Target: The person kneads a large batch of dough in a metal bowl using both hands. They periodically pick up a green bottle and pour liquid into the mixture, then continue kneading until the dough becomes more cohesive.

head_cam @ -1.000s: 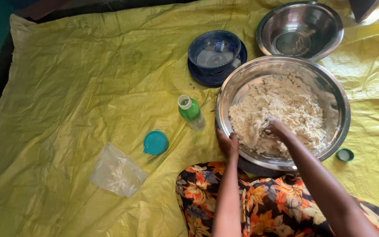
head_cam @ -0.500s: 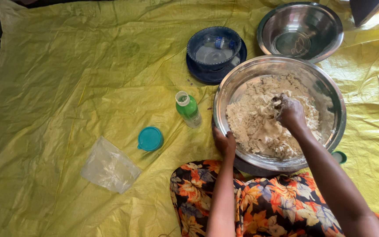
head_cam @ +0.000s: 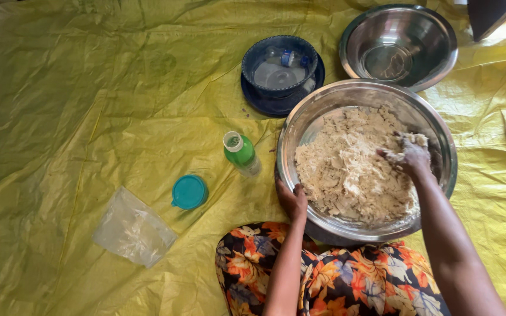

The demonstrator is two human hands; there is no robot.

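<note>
Partly hidden: right hand [head_cam: 410, 157], caked in crumbly dough [head_cam: 352, 169], fingers curled around a clump inside the large steel bowl [head_cam: 300, 126], near its right wall. Left hand [head_cam: 292, 200] clamped on the bowl's near rim, fingers bent over the edge, thumb out of sight. Dark object at top right corner, cut off by the frame. Beyond: empty steel bowl [head_cam: 402, 47]; blue bowl [head_cam: 279, 64] on a blue plate, something clear inside, hard to make out. Left of the big bowl: green bottle [head_cam: 241, 153], uncapped; teal lid [head_cam: 189, 192]; crumpled clear plastic bag [head_cam: 133, 228]. All on a yellow sheet [head_cam: 89, 105].
</note>
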